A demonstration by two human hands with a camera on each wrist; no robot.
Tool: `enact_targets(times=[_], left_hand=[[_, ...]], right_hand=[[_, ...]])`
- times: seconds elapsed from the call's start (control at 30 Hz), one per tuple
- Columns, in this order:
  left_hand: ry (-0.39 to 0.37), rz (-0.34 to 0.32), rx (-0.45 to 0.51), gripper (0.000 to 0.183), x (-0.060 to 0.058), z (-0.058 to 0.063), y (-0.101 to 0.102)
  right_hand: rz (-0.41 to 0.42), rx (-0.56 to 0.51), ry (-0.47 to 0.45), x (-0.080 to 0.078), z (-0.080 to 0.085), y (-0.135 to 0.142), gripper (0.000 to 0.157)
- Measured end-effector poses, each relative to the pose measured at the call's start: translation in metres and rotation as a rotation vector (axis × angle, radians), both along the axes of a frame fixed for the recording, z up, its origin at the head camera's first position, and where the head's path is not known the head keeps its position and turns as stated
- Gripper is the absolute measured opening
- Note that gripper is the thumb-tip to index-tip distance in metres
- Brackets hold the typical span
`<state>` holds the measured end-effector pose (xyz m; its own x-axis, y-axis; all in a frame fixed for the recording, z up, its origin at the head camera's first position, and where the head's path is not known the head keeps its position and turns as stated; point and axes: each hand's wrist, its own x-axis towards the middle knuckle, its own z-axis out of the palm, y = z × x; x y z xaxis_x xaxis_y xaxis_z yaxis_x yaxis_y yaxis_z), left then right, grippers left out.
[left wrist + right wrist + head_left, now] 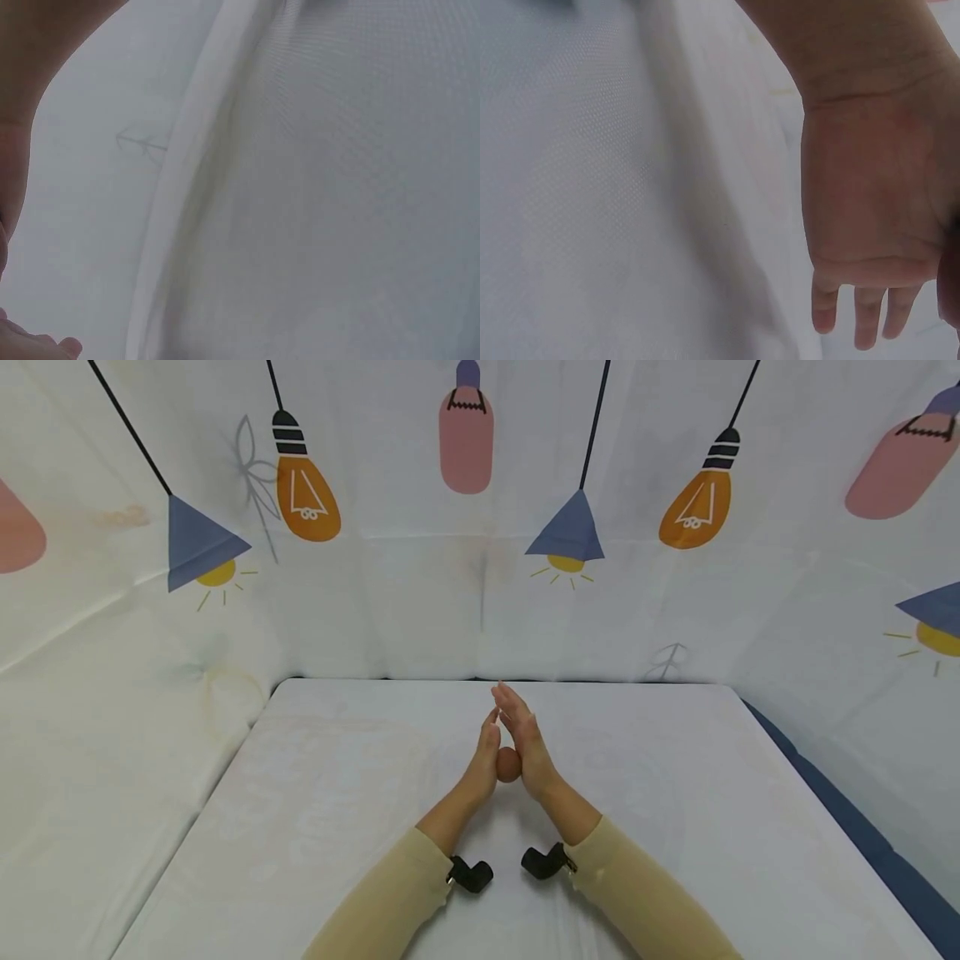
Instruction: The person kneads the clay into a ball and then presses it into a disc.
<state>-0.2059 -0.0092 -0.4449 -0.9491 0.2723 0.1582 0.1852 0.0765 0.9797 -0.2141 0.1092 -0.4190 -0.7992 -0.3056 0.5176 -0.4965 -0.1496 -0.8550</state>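
A small round brown ball (508, 765) sits between the two palms, low near the heels of the hands, in the head view. My left hand (486, 753) touches it from the left, fingers straight and pointing forward. From the other side my right hand (531, 752) presses against it with its fingers extended and leaning toward the left fingertips. In the right wrist view the palm of the right hand (870, 187) shows, three fingers reaching down. Only the wrist and some fingertips (69, 347) appear at the edge of the left wrist view.
Beneath the hands spreads a white-covered table (360, 793). A white cloth backdrop (405, 593) printed with lamps and bulbs rises behind it and along the sides. Dark blue fabric (847, 802) shows past the right table edge. Each wrist carries a small black camera (472, 876).
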Motion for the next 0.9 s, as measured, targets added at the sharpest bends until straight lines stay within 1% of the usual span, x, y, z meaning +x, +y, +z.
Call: enact_targets(times=[0.03,0.1,0.23,0.3,0.4,0.47,0.53,0.6,0.73,0.9], left_hand=[[-0.009,-0.008,-0.008,0.071,0.001,-0.001,0.000],[-0.048,-0.028,-0.019,0.072,0.002,-0.002,0.000],[-0.087,-0.051,0.022,0.070,0.005,-0.002,0.001],[-0.081,-0.057,0.057,0.072,0.005,-0.001,0.002],[-0.038,-0.060,0.107,0.077,0.005,0.000,0.004],[-0.006,-0.052,0.133,0.077,0.005,0.001,0.005],[0.020,-0.036,0.151,0.074,0.005,0.003,0.006],[0.031,-0.010,0.156,0.072,0.005,0.005,0.007],[0.012,0.056,0.147,0.073,0.006,0.007,0.005],[0.001,0.124,0.149,0.075,0.005,0.007,0.000]], right_hand=[[-0.004,-0.012,-0.009,-0.001,0.000,0.001,0.078],[-0.011,-0.029,-0.022,-0.003,0.000,0.002,0.079],[-0.016,-0.032,-0.031,-0.007,-0.002,0.004,0.083],[-0.016,-0.013,-0.030,-0.009,-0.005,0.004,0.085],[-0.014,0.014,-0.021,-0.010,-0.009,0.005,0.085],[-0.007,0.028,-0.011,-0.009,-0.012,0.004,0.084],[0.001,0.040,-0.001,-0.008,-0.013,0.003,0.082],[0.011,0.064,0.006,-0.006,-0.015,0.001,0.081],[0.020,0.131,0.005,-0.001,-0.017,-0.002,0.084],[0.027,0.212,0.041,0.007,-0.016,-0.006,0.092]])
